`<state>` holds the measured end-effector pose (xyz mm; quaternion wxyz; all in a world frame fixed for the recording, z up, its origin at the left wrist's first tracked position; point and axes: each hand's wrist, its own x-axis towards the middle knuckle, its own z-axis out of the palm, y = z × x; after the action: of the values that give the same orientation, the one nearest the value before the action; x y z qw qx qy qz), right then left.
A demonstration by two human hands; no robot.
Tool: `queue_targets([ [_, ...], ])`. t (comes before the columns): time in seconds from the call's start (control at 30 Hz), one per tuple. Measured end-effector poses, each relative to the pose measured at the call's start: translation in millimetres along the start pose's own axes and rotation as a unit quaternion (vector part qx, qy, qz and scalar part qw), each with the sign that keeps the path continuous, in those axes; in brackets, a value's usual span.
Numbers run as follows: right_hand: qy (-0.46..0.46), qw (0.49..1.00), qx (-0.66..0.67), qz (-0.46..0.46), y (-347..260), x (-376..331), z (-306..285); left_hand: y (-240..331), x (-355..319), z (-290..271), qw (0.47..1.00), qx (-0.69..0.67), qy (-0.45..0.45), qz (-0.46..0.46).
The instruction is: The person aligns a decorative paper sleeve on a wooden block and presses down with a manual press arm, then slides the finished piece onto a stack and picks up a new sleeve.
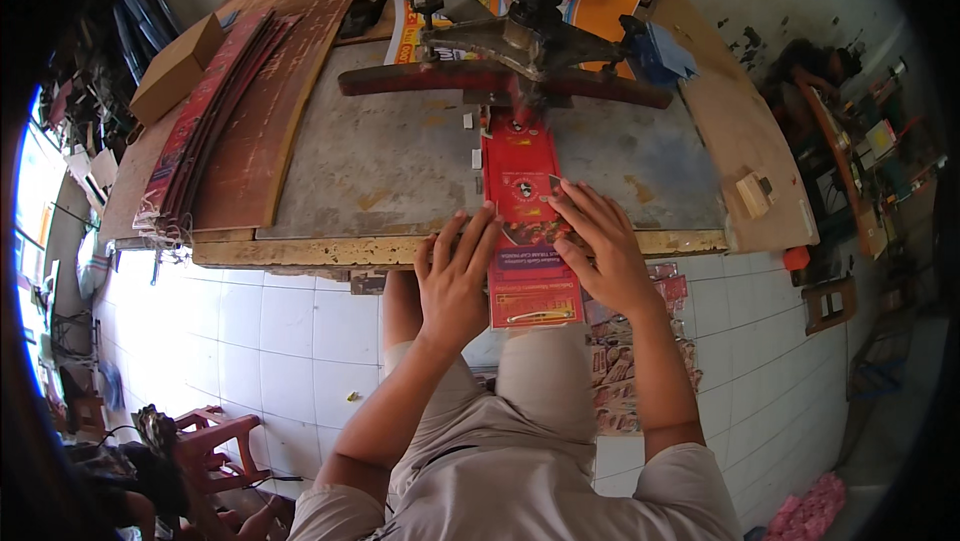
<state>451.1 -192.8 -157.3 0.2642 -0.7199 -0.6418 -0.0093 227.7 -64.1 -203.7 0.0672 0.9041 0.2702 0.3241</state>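
Observation:
A long red printed sheet or flat package [535, 286] lies lengthwise in front of me. Its far end reaches beneath the dark metal press head [520, 81], and its near end juts past the table's front edge above my lap. Along its left edge rests my left hand [458, 266], fingers stretched out. My right hand [600, 246] lies on the right edge, with fingers extended and the thumb apart, touching the surface. A small dark sliver shows by its fingertips; I cannot make out what it is. Small white blocks [477, 158] sit left of the sheet.
Long reddish strips [205, 131] are stacked at the left beside a cardboard box [178, 71]. Colourful printed sheets [450, 1] lie behind the press. A small wooden block [755, 193] sits at the right. Printed sheets [615, 381] lie on the tiled floor; a red stool [220, 446] stands lower left.

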Motion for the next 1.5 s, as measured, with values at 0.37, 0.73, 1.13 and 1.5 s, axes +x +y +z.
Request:
queue_targets([
  [0.37, 0.005, 1.000, -0.024, 0.002, -2.8, 1.3, 3.4, -0.6, -1.1, 0.3, 1.000, 0.009, 0.015, 0.007],
  [0.73, 0.015, 1.000, -0.021, 0.009, -2.2, 4.2, 5.2, 0.1, -0.2, -2.5, 1.000, 0.002, -0.008, -0.002],
  [1.13, 0.010, 0.999, -0.026, 0.017, -1.5, 3.7, 6.4, 1.7, 0.3, -2.1, 1.000, -0.008, -0.005, -0.007],
  [1.5, 0.012, 1.000, -0.020, 0.016, -1.4, 4.4, 6.5, 2.7, 1.7, -5.4, 1.000, -0.017, -0.005, -0.006],
])
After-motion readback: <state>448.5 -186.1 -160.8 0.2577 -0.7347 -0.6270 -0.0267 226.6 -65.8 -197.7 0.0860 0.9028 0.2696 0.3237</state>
